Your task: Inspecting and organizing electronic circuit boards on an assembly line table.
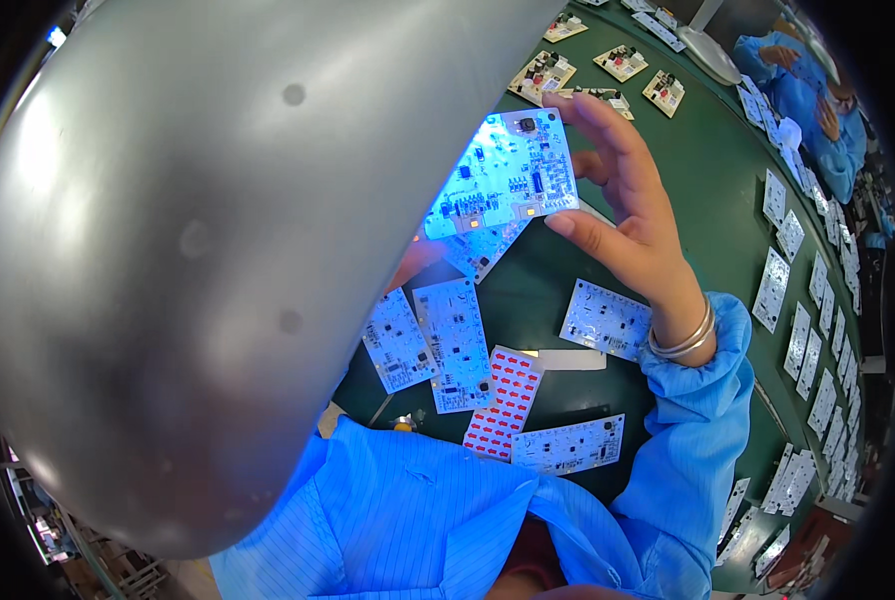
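A white circuit board [523, 165], lit bright blue-white, is raised above the bench. My right hand [636, 205] grips its right edge, thumb at the lower corner and fingertips at the upper one. Only a small part of my left hand [418, 260] shows, by the board's lower left; the lamp shade hides the rest, so its hold cannot be made out. Under the raised board lies another circuit board [490, 248]. Closer to me are two overlapping boards [455, 345] [400, 340], one by my right wrist [606, 318], and one near my chest [570, 446].
A big silver lamp shade [188, 230] blocks the left side. A sheet of red arrow stickers [505, 405] lies on the green bench [708, 200]. Tan boards with components [623, 63] sit at the back. White boards [771, 290] line the right, where another person in blue [803, 100] works.
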The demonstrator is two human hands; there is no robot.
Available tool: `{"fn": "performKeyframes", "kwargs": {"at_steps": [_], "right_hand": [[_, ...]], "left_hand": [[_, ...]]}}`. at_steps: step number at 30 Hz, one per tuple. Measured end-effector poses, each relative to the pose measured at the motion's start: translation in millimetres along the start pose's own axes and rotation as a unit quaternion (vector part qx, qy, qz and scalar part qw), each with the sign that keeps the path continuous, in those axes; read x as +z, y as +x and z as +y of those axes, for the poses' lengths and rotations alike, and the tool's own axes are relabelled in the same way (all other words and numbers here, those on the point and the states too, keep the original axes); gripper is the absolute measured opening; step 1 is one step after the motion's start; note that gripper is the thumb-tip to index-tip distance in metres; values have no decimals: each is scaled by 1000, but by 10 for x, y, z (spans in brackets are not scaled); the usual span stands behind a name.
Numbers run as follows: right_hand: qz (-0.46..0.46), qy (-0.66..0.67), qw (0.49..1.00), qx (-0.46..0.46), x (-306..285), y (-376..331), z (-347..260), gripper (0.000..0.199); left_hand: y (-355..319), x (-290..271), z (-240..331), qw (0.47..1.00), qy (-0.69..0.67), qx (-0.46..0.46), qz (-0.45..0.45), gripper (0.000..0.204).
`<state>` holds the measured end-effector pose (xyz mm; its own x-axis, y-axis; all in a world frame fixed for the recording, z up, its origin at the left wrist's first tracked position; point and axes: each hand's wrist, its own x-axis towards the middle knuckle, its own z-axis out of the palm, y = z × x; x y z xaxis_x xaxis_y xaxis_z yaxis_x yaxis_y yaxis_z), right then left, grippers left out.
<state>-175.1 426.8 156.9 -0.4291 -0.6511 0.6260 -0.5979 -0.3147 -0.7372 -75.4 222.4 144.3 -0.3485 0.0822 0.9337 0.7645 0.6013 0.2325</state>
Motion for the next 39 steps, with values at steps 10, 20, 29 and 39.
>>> {"fn": "performKeyframes", "kwargs": {"at_steps": [10,20,29,39], "right_hand": [[-6,-24,1000,5,-46,-51,-33,67],[-3,-40,999,24,-32,-118,-90,70],[70,-81,992,63,-128,-246,-64,40],[31,-20,989,144,-4,-169,-116,37]], "left_hand": [[20,16,125,1000,4,-10,6,92],[10,62,173,999,-12,-30,32,91],[-66,207,100,803,-334,-470,-148,61],[71,72,295,432,-640,-630,77,60]]}}
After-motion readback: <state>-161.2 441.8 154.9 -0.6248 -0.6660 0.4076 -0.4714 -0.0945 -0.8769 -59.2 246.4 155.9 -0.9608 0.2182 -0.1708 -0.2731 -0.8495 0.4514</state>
